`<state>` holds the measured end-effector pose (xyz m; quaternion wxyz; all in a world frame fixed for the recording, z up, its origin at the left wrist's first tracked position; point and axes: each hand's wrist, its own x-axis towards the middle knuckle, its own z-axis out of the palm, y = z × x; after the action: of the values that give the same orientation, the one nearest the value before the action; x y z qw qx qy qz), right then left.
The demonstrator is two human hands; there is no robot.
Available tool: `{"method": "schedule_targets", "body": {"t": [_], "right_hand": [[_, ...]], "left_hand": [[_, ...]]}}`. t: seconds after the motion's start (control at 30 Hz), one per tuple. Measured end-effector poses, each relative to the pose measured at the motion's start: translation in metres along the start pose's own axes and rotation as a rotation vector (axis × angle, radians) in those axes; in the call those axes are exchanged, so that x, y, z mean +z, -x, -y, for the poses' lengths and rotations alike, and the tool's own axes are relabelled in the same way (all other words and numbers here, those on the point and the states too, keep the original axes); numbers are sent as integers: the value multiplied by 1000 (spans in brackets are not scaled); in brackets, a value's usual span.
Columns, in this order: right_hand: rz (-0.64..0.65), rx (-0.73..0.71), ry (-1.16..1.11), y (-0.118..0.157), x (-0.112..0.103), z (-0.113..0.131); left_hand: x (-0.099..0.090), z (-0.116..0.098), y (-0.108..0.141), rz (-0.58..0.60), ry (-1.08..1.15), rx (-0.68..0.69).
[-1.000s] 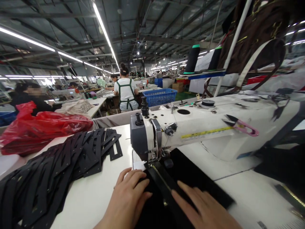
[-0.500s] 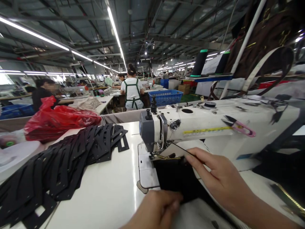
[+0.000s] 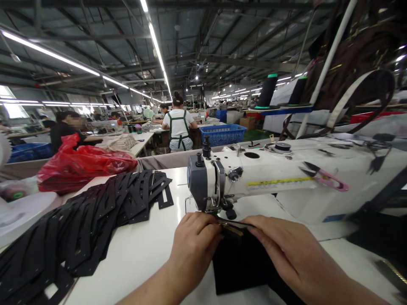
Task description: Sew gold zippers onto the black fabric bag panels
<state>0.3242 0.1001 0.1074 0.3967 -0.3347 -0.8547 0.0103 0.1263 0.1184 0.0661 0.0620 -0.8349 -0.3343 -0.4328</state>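
Note:
A black fabric piece (image 3: pixel 240 262) with a gold zipper (image 3: pixel 232 229) along its top edge lies in front of the sewing machine (image 3: pixel 273 173). Its upper left edge is pinched in my left hand (image 3: pixel 193 245), close below the needle area. On the right, my right hand (image 3: pixel 286 245) grips the same top edge between thumb and fingers. Both hands are closed on the fabric, with the zipper between them. The machine's head stands just behind the fingers, and the needle tip is hard to make out.
Many flat black pieces (image 3: pixel 95 216) overlap on the left of the table, beside a red plastic bag (image 3: pixel 85 163). Pink-handled snips (image 3: pixel 332 180) rest on the machine. Thread cones (image 3: pixel 267 92) stand behind it. People sit farther back near a blue basket (image 3: pixel 222 133).
My left hand has moved up from the lower fabric to its top edge. The fabric edge has come nearer, away from the needle area, and the light panel is no longer raised.

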Motion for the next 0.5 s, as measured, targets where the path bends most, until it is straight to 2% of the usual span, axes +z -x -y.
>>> {"method": "schedule_targets", "body": {"t": [0.07,0.17,0.3,0.4,0.47,0.5], "right_hand": [[-34,8,-3,1,1,-1],[-61,-1,1,0,1,-1],[-30,-24,-6,-2,1,-1],[-125,-79,91,6,6,6],[-101,-133,83,17,12,16],[-43,-157,46,23,16,20]], "left_hand": [[-1,0,0,-15,-56,19],[-1,1,-1,4,-53,-21],[3,4,1,58,23,-54],[6,8,2,101,49,-63],[7,10,1,111,54,-71],[6,10,0,106,55,-76]]}}
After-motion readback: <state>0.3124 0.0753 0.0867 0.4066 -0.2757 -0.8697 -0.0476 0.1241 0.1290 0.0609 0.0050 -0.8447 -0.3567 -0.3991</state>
